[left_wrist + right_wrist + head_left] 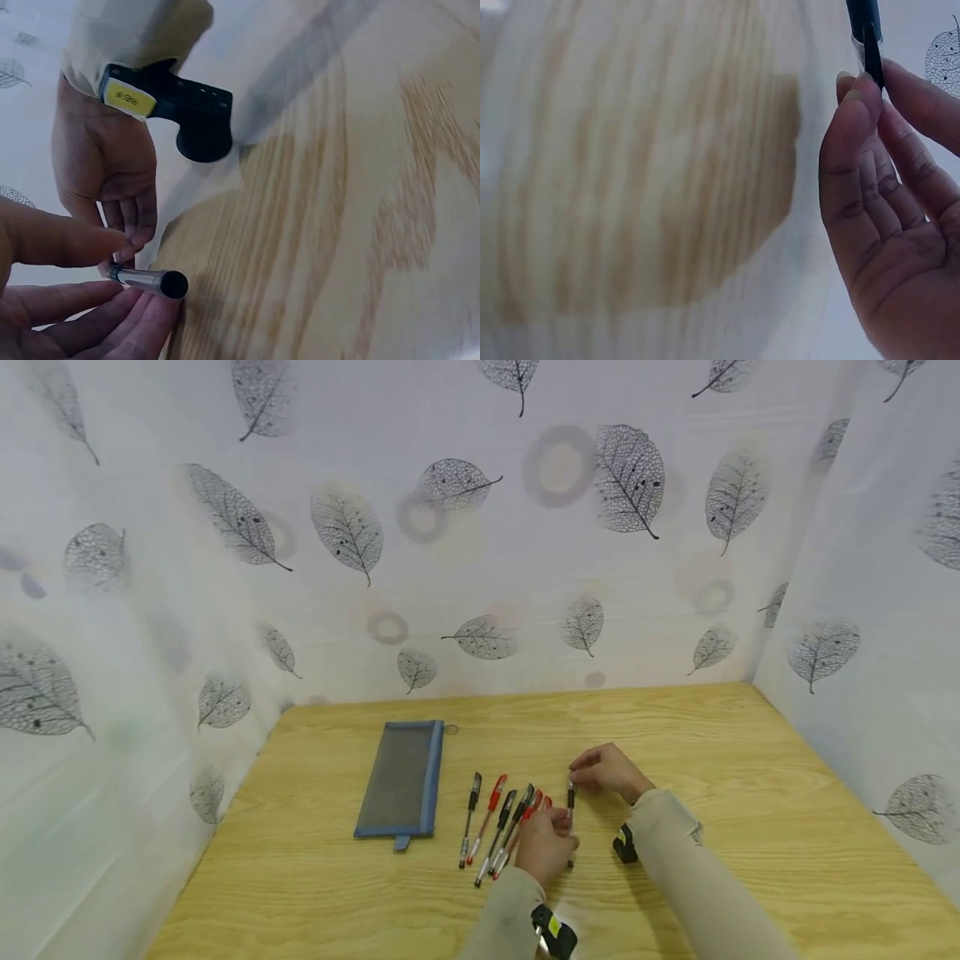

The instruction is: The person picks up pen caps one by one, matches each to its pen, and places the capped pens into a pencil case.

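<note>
A gel pen with a black cap and black grip (571,797) points lengthwise toward me, to the right of the other pens. My right hand (611,772) pinches its far, capped end between thumb and fingertips; the dark clip of the cap (873,56) shows in the right wrist view. Around the near end, my left hand (545,843) holds the clear barrel (146,279) between thumb and fingers, its dark round end toward the camera. Left of that hand lie several black pens (502,814) and red pens (492,800), partly covered by it.
A grey mesh pouch (397,781) with blue edging and a zip lies flat left of the pens. The wood-grain table (300,877) meets a leaf-patterned curtain (487,568) at its back and sides. Each wrist wears a small black camera (553,931).
</note>
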`<state>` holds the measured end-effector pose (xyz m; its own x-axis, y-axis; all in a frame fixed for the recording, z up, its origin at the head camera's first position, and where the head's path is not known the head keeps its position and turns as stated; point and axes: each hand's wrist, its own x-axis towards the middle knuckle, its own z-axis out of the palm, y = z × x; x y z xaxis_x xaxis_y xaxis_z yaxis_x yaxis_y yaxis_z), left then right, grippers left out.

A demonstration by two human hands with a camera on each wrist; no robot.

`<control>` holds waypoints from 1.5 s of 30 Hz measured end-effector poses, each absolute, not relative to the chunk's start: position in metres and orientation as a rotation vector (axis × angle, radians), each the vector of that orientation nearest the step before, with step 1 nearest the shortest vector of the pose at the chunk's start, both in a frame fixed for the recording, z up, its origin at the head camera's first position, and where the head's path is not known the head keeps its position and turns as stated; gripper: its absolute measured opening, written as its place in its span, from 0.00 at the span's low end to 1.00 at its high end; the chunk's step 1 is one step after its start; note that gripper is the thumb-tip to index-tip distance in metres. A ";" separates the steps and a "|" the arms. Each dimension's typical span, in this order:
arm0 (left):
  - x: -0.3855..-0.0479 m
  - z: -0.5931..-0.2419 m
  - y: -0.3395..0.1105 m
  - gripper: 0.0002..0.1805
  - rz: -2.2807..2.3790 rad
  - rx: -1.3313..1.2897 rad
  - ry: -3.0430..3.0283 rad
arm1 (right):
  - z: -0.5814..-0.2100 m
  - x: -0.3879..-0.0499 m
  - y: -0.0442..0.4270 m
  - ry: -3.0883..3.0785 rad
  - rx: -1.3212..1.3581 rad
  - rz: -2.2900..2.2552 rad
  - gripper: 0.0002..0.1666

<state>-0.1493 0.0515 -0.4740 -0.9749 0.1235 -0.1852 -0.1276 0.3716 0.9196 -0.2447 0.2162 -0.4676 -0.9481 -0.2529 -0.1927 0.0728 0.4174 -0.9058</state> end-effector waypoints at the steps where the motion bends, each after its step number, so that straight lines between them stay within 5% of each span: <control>1: -0.149 -0.474 0.051 0.18 1.658 -0.002 2.389 | -0.468 -0.245 0.216 2.371 -0.148 -1.544 0.14; 17: -0.144 -0.463 0.049 0.27 1.691 -0.028 2.266 | -0.477 -0.247 0.215 2.395 -0.088 -1.528 0.12; 45: -0.147 -0.463 0.042 0.26 1.585 0.051 2.361 | -0.474 -0.242 0.214 2.437 -0.039 -1.536 0.17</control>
